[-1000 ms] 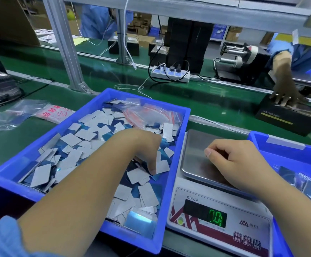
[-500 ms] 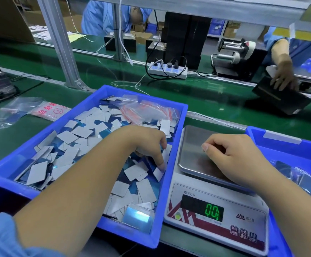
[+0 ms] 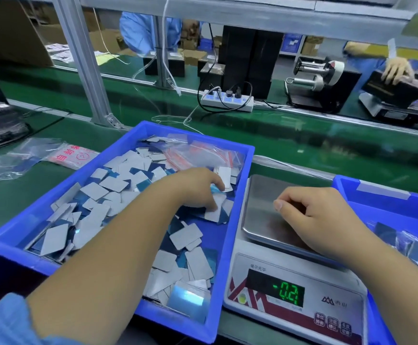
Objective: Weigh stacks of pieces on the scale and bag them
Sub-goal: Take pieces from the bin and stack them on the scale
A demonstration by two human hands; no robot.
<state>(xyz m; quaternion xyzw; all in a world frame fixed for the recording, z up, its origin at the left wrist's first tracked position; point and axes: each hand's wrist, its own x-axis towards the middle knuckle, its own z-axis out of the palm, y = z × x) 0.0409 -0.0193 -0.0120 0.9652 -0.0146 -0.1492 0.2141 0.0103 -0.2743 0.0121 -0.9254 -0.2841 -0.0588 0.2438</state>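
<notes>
While the green digits on the white electronic scale [image 3: 295,295] read a small positive number a second ago, they now show -0.2, so the bare steel pan [image 3: 260,210] has nothing on it and looks slightly off zero. I'd guess it wants re-zeroing before the next stack goes on.

The right hand [image 3: 320,215] still hovers over the pan, fingers curled loosely, holding nothing I can see. The left hand [image 3: 198,190] has slid further back in the big blue plastic bin [image 3: 16,230] and is now pinching a few of the flat grey-and-blue rectangular pieces [image 3: 96,190] near the right wall, so the next stack is being gathered. Behind its fingers, the clear zip bags with red stripes [image 3: 203,153] lie in the bin's far corner. To the right, a second blue bin [image 3: 377,195] holds bagged pieces.
</notes>
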